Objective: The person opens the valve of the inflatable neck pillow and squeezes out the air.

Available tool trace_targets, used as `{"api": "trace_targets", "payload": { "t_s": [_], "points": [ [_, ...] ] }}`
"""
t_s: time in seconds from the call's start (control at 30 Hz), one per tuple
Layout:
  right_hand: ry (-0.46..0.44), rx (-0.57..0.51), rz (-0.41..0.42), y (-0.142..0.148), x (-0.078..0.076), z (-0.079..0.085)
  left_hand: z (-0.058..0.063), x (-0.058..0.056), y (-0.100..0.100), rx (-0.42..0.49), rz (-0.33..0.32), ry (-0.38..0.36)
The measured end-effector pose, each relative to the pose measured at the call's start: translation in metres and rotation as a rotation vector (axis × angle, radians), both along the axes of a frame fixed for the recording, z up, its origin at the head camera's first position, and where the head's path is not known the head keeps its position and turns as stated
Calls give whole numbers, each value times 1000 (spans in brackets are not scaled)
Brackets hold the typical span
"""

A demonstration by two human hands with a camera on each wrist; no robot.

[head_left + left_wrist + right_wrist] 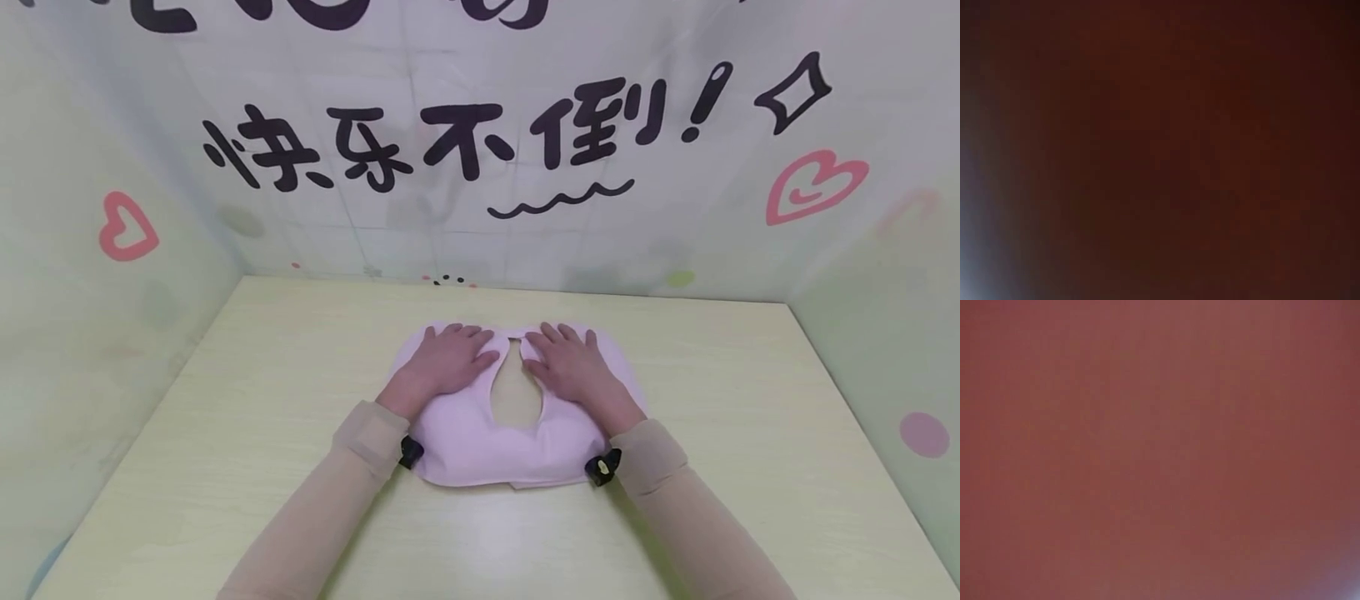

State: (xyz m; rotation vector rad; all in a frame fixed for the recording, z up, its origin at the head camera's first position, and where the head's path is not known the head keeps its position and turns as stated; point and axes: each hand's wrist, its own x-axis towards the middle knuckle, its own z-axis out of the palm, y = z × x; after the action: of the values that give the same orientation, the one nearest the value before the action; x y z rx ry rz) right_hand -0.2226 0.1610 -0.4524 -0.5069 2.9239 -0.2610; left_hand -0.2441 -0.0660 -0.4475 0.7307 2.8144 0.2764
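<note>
From my place I am seeing the head view bright and quite evenly lit. A pale glare is shining on the near part of the table (491, 537), and the sleeves (303, 517) are casting soft shadows. The left wrist view is giving me only dark brown blur, glowing at lower left; the right one is showing lighter reddish blur.

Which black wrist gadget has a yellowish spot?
The right black gadget, by the right hand, has it. The left black gadget, by the left hand, shows none.
</note>
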Motion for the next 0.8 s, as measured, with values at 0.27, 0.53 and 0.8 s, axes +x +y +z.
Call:
{"api": "trace_targets", "payload": {
  "t_s": [0.27,0.53,0.8],
  "points": [
    [-14,-4,-3,-1,-1,1,2,-2,-1,15,-7,-11],
    [-28,-19,1,4,0,0,2,-4,1,20,-15,-29],
    [56,-8,19,7,11,17,17,11,-8,43,-8,86]
  ]
}}
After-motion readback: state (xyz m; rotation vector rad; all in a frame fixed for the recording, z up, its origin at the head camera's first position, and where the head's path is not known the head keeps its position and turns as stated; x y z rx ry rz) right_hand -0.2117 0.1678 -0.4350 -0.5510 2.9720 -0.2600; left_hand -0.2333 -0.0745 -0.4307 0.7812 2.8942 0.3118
